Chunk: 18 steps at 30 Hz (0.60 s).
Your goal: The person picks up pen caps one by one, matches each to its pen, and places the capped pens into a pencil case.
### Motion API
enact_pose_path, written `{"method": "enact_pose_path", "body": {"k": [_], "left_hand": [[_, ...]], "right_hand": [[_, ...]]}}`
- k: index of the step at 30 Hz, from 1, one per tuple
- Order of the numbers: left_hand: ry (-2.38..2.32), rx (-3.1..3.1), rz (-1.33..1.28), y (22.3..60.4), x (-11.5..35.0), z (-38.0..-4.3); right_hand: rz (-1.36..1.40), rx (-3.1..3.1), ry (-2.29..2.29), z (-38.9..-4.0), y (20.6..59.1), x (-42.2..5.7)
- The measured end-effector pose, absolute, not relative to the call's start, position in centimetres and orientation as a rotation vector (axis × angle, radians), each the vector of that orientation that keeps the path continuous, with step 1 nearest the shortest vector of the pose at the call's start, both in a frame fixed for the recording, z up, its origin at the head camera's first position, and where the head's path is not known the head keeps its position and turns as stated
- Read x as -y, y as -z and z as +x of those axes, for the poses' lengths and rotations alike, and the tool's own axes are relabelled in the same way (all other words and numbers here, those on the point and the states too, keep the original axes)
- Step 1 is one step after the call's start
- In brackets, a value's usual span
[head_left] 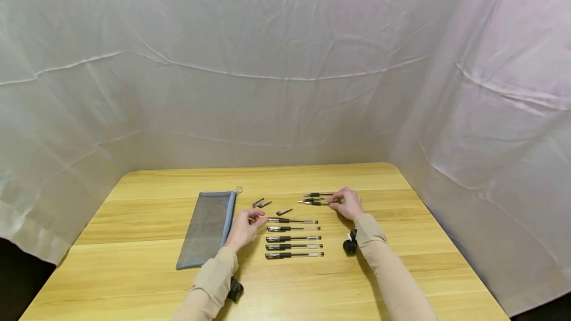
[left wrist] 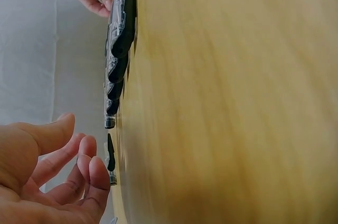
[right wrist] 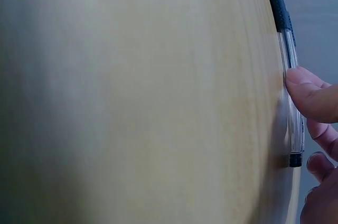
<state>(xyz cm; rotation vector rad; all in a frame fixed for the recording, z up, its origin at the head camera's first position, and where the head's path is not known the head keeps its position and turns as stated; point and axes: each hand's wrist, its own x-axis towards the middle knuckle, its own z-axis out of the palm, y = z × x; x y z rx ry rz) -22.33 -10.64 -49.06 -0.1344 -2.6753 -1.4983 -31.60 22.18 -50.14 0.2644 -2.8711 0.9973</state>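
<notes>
My right hand [head_left: 347, 204] is at the back right, thumb and fingertips pinching the rear end of an uncapped gel pen [head_left: 316, 203]. Two more uncapped pens [head_left: 317, 194] lie close against it, tips pointing left. My left hand [head_left: 244, 228] hovers by the capped end of the farthest pen [head_left: 292, 220] in a row, its fingers loosely bent around nothing in the left wrist view. Several capped black gel pens [head_left: 294, 246] make up this row, lying parallel with caps to the left. Loose pen caps [head_left: 284, 211] lie just behind the row.
A grey mesh zip pouch [head_left: 202, 229] with blue edging lies flat left of the pens, beside my left forearm. Its ring [head_left: 239, 189] sits at the far corner. Pale curtains [head_left: 276, 103] stand around the wooden table [head_left: 147, 241].
</notes>
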Motion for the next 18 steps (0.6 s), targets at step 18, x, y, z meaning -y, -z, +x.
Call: {"method": "enact_pose_path", "body": {"k": [18], "left_hand": [[1.483,2.671,-0.125,49.14,10.66,-22.36]], "right_hand": [[0.237,2.836,-1.079,-31.05,50.39,-22.22]]}}
